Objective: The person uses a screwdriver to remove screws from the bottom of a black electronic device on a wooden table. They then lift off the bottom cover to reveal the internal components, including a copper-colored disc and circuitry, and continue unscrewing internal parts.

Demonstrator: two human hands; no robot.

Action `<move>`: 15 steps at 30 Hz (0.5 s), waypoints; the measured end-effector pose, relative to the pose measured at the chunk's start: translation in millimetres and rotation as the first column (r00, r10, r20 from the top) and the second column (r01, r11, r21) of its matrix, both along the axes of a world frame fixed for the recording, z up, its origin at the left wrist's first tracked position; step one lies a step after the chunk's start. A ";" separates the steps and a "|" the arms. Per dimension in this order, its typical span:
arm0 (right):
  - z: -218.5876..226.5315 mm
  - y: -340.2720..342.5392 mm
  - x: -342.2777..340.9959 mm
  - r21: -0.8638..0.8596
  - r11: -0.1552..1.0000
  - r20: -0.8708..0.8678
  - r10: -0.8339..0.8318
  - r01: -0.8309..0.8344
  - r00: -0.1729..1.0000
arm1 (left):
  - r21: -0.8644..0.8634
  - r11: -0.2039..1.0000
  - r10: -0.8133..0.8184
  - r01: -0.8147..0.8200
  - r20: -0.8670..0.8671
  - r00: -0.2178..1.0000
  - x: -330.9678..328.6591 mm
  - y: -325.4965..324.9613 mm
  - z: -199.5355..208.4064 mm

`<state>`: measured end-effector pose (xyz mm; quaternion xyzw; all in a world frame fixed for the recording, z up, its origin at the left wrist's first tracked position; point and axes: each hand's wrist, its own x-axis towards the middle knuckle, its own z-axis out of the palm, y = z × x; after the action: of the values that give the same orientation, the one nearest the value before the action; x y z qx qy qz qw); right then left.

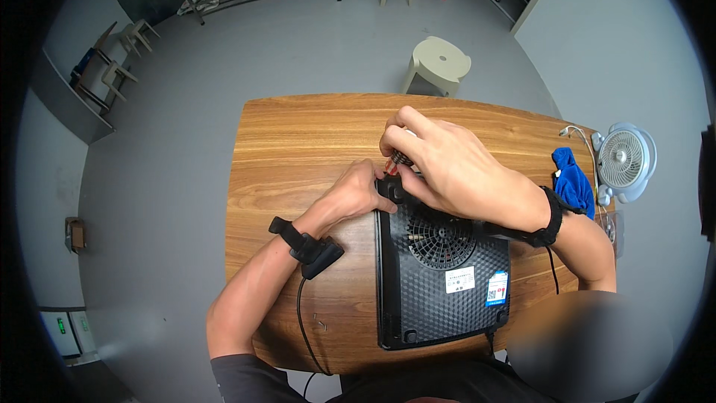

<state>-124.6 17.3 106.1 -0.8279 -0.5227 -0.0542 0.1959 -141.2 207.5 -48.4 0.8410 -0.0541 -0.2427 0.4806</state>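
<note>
A flat black appliance [432, 302] lies underside up on the wooden table, showing a round fan grille [441, 242], small feet and two stickers; it looks like an induction cooker. My left hand [358, 192] grips its far left corner, thumb pressed on the underside. Above that same corner my right hand [455, 168] is closed round a screwdriver [392, 166] with a red and black handle, held roughly upright. Its tip is hidden by my hands. A few small screws [321, 322] lie on the table left of the appliance.
At the table's right edge are a blue cloth [573, 179], a light blue fan [623, 160] and a white cable [578, 132]. Beyond the far edge stands a beige stool [440, 61]. Black wrist straps with cables [300, 313] hang from both my arms.
</note>
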 end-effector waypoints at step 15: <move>6.0 1.9 -3.9 0.010 0.998 -0.125 -0.060 0.062 0.990 | -0.094 0.996 0.004 -0.007 -0.028 1.000 1.2 -0.1 -9.7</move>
<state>-128.5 19.1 112.1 -0.8440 -0.4833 -0.0118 0.2322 -140.0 207.5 -58.1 0.8140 -0.0565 -0.2501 0.5211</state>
